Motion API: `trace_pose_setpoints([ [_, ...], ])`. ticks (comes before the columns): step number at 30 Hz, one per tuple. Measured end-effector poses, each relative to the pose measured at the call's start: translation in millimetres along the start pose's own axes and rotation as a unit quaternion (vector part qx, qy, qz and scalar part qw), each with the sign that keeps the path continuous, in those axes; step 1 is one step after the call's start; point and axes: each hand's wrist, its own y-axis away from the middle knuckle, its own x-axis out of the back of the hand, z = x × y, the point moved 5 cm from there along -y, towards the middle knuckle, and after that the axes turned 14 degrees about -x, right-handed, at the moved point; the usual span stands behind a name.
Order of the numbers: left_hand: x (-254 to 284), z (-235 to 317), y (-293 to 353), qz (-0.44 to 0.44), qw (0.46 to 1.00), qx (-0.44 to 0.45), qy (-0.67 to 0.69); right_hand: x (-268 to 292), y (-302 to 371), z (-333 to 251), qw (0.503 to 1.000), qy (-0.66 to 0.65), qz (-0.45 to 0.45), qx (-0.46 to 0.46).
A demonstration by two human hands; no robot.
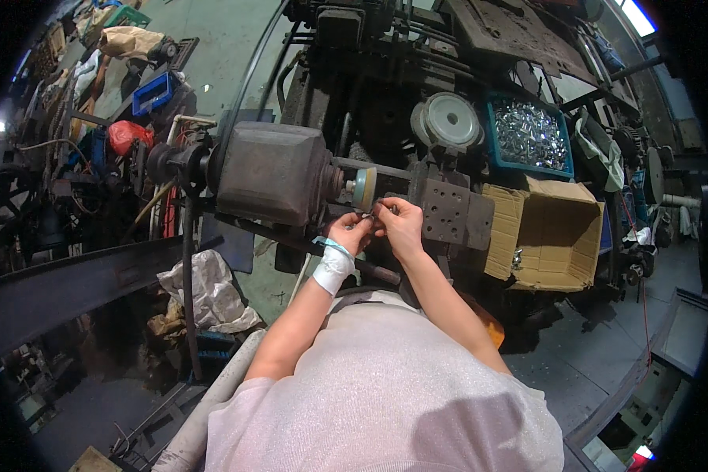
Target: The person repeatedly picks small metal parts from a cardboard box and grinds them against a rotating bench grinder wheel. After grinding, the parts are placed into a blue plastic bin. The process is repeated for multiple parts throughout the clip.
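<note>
I am holding my left hand [349,231] and right hand [399,226] close together, just below the wheel [365,189], which is standing upright on the right side of the grey housing [267,173]. The fingers of both hands are curling inward, their tips nearly meeting near the wheel's lower edge; I cannot tell whether they are gripping anything, as that spot is too small to make out. I am wearing a white wrap [334,268] on my left wrist. To my right, a drilled block [446,209] is sitting near the open carton [503,228], and shiny parts [529,135] are filling the blue crate [536,171] beyond it.
</note>
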Motion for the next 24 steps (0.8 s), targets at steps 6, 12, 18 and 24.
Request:
trace_pose_setpoints([
  [6, -5.3, 1.2, -1.4, 0.012, 1.0, 0.006, 0.008, 0.7, -5.4, 2.8, 0.999, -0.031, 0.008, 0.012],
  [12, -4.9, 9.4, 12.0, -0.06, 0.996, 0.057, -0.035, 10.3, 8.0, 1.3, 0.989, -0.132, -0.052, -0.035],
  [18, 10.4, 0.4, 35.9, -0.098, 0.973, 0.171, 0.118, 90.7, 23.9, -55.7, 0.885, -0.421, -0.11, -0.166],
  [24, -0.2, 10.2, 41.5, -0.146, 0.979, 0.143, -0.001, 268.5, -96.8, -114.4, 0.819, -0.569, -0.046, -0.051],
])
